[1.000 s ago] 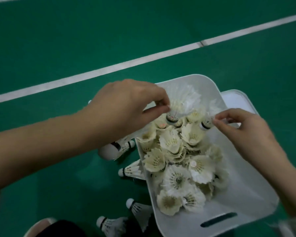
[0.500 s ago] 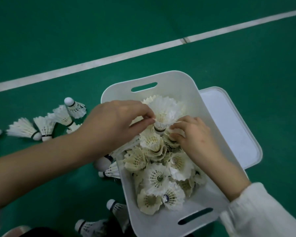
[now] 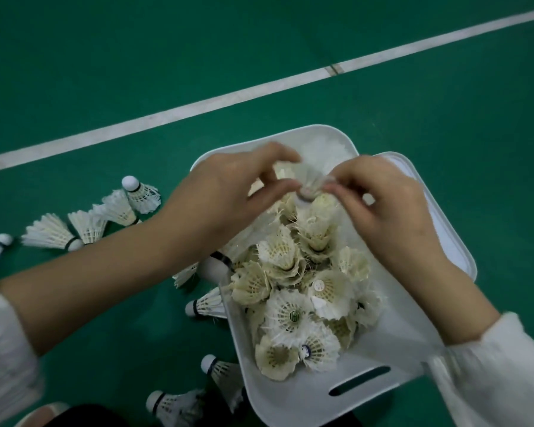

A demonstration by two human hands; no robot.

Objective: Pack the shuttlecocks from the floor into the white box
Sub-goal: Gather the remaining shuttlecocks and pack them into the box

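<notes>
The white box (image 3: 305, 402) stands on the green floor, with several yellowish and white shuttlecocks (image 3: 293, 315) standing feathers-up inside. Above its far end a white shuttlecock (image 3: 309, 183) is pinched from both sides. My left hand (image 3: 228, 192) grips it on the left, my right hand (image 3: 386, 204) on the right. Its cork touches the top of a stacked column of shuttlecocks (image 3: 316, 229). Loose shuttlecocks (image 3: 87, 223) lie in a row on the floor at the left. More loose shuttlecocks (image 3: 207, 305) lie against the box's left wall.
A white lid (image 3: 444, 241) lies under the box's right side. A white court line (image 3: 259, 90) crosses the floor behind. Two shuttlecocks (image 3: 219, 369) lie near the box's front left corner, beside a dark trouser leg and a shoe tip (image 3: 40, 412).
My right hand has risen out of the shuttlecocks in the box and joined my left hand on the white shuttlecock. That shuttlecock now sits over the stacked column at the far end.
</notes>
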